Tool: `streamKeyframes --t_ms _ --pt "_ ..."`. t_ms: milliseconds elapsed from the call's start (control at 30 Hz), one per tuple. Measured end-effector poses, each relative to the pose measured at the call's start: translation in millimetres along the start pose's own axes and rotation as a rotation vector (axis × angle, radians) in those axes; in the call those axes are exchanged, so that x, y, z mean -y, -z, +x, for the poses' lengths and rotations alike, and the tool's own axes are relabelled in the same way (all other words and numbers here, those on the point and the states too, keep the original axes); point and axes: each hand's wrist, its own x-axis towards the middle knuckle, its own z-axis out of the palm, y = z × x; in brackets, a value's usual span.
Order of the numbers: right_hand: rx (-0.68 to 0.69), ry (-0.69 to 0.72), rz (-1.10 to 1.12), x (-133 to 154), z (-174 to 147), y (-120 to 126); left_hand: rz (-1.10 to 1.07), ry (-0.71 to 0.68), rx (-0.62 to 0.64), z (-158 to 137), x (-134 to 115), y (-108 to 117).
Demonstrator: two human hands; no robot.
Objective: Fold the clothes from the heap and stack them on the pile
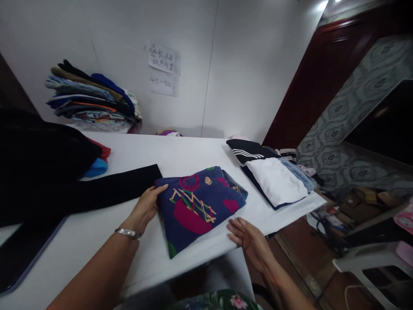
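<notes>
A folded navy garment [196, 206] with magenta, green and cream patches lies on the white table, a denim edge showing at its right end. My left hand [148, 206], a silver bracelet on its wrist, grips the garment's left edge with the thumb on top and the fingers partly hidden. Just off the garment's lower right side, my right hand [247, 234] is open, fingers stretched out over the table's front edge and holding nothing. A black garment [119, 185] with one long flat strip reaches almost to my left hand.
Folded clothes, a white one [277, 181] on top, lie at the table's right end. A tall clothes stack [93, 103] stands behind on the left. A large dark heap [38, 155] covers the left side. Beyond the right edge are a white plastic stool [364, 262] and boxes [361, 204].
</notes>
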Motion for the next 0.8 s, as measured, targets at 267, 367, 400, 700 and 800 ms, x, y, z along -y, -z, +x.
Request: streamKeyframes --t_ms 267,367,400,700,800 --pt "0.177 -0.159 0.092 -11 6 -23 0.059 0.049 0.199 -11 3 -1" --pt "0.194 -0.183 0.137 -11 9 -33 0.046 -0.023 0.23 -12 7 -2" --pt "0.193 -0.187 0.15 -11 10 -36 0.03 -0.004 0.217 -12 8 -2" --pt "0.295 -0.197 0.06 -10 20 -63 -0.126 0.25 0.09 -15 3 -7" --pt "0.299 -0.214 0.151 -16 27 -70 -0.107 0.25 0.077 -14 2 -7"
